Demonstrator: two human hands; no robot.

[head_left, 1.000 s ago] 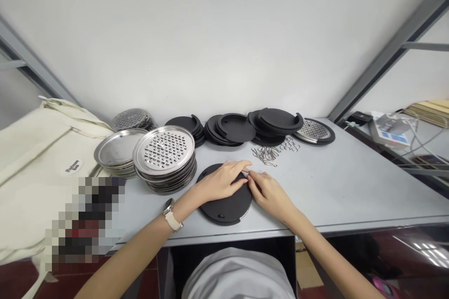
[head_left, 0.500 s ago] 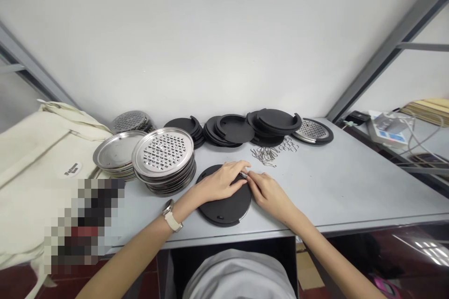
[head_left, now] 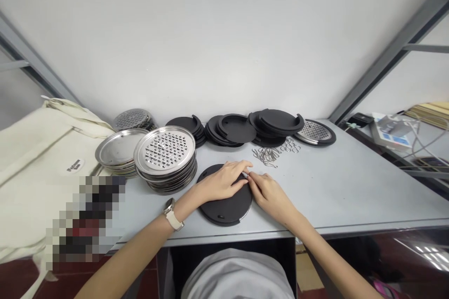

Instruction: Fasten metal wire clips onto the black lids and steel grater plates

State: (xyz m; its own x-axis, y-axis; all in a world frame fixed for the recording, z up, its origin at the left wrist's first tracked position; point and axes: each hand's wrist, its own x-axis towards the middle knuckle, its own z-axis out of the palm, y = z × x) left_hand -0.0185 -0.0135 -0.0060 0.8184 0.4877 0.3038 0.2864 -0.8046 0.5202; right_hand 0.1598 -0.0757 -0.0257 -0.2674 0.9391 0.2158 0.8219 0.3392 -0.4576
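Observation:
A black round disc [head_left: 226, 208] with a thin bright metal edge at its lower right lies at the table's front. Across its top rests my left hand [head_left: 224, 181], fingers bent over the far right rim and thumb pressed to the face, holding the disc. My right hand [head_left: 264, 188] is pinched at that same rim, its fingertips on a small shiny wire piece [head_left: 245, 175], mostly hidden by the fingers. Beyond the hands lie loose metal wire hooks [head_left: 266, 155] and several metal rings [head_left: 290, 145].
Left of the disc stand a stack of perforated metal grater discs [head_left: 164, 152] and a stack of plain metal discs [head_left: 122, 148]. Black discs [head_left: 236, 128] are piled along the wall. A grater disc in a black rim [head_left: 315, 132] lies back right. A cream bag [head_left: 42, 168] covers the left side.
Both hands stay at the disc's far right rim with almost the same grip. The whole view shifts slightly; the shiny piece shows less between the fingers.

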